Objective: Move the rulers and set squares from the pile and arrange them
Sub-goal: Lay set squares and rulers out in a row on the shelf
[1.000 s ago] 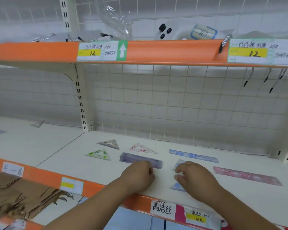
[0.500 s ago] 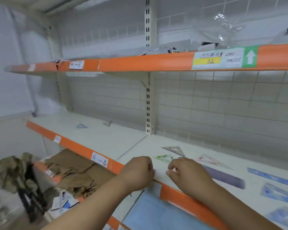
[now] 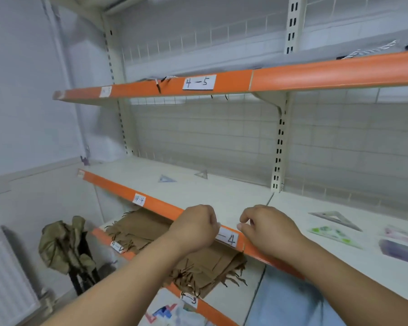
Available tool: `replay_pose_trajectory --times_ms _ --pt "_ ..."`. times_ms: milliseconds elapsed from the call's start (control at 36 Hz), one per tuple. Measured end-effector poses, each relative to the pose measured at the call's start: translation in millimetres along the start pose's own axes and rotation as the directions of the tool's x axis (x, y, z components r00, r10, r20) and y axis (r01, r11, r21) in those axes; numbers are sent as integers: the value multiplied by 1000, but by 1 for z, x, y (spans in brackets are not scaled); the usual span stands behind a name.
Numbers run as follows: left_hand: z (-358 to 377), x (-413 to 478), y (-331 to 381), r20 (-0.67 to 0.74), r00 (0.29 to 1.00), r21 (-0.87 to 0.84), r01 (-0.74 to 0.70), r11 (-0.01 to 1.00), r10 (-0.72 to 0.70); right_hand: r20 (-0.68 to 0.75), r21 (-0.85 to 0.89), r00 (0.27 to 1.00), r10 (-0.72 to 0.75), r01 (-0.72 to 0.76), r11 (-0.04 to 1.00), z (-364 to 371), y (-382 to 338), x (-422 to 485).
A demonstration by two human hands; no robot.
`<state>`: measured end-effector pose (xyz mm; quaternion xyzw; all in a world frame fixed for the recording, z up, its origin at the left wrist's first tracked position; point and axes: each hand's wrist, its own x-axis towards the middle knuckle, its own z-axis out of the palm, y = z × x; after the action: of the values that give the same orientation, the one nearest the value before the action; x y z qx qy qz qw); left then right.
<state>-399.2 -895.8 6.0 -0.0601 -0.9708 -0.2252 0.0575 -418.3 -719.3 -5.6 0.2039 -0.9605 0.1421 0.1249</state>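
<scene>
My left hand (image 3: 193, 228) is curled into a fist above the orange front edge (image 3: 156, 204) of the middle shelf, with nothing visible in it. Just to its right my right hand (image 3: 266, 229) hovers over the same edge, fingers hooked, thumb and forefinger slightly apart and nothing seen between them. To the right on the shelf lie a grey set square (image 3: 335, 218), a green-patterned set square (image 3: 335, 234), a pink set square (image 3: 403, 234) and a purple ruler (image 3: 400, 251). Far back on the left shelf section lie a blue set square (image 3: 166, 179) and a small grey set square (image 3: 201, 174).
A white label (image 3: 229, 240) sits on the shelf edge between my hands. Brown paper bags (image 3: 174, 243) are stacked on the shelf below. An upper orange shelf (image 3: 316, 75) hangs overhead. On the floor at left stand an olive cloth on a black stand (image 3: 64, 245) and a radiator (image 3: 5, 278).
The view has swung left, away from the rulers on the right section. Both hands have lifted off the purple ruler and blue set square and moved left to the shelf's front edge.
</scene>
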Motion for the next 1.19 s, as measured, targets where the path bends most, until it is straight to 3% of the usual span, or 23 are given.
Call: replay_pose_trajectory --times_ms 194,472,694,972,1194 --pt "-14 24 -51 -15 1000 -81 14 997 -15 -2 -31 1000 -20 20 999 20 -31 55" --pt "-41 84 -134 -16 996 5 89 996 -88 39 12 998 -56 55 998 69 -67 166" --pt "-78 147 -193 -101 985 81 150 985 -142 34 27 992 -120 119 993 92 -93 267" --pt "-83 202 -258 -67 984 59 171 984 -167 147 -41 986 -80 87 995 141 -114 334" --pt "-81 248 -298 -14 996 97 84 992 -83 179 -73 983 46 -33 997 179 -116 372"
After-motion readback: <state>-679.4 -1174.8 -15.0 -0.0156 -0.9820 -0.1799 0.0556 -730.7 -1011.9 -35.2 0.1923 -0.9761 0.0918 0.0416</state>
